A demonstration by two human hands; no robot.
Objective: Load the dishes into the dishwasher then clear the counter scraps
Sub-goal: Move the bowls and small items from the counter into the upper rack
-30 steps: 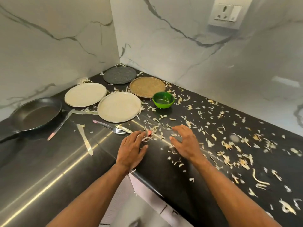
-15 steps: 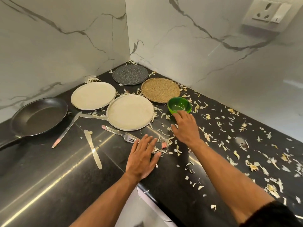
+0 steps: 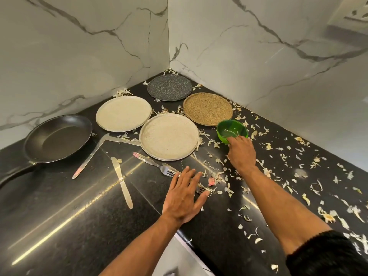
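Note:
A small green bowl (image 3: 232, 130) stands on the black counter (image 3: 69, 212) in the corner. My right hand (image 3: 242, 154) reaches its near rim, fingers curled at the edge. My left hand (image 3: 184, 194) lies flat with straight fingers over a fork (image 3: 205, 189) near the counter's front edge. Another fork (image 3: 154, 163) lies just left of it. Behind stand two cream plates (image 3: 123, 113) (image 3: 169, 136), a dark speckled plate (image 3: 169, 87) and a brown plate (image 3: 207, 108). Pale vegetable scraps (image 3: 326, 215) litter the right half of the counter.
A black frying pan (image 3: 57, 138) sits at the left, handle toward the front. Three table knives (image 3: 90, 156) (image 3: 121, 182) (image 3: 121, 140) lie between pan and plates. Marble walls (image 3: 79, 56) close the corner. A white cabinet front (image 3: 179, 261) shows below the counter edge.
My right hand has moved away from the scraps and forward to the green bowl's rim. My left hand has stayed flat on the fork. The view has shifted left and closer.

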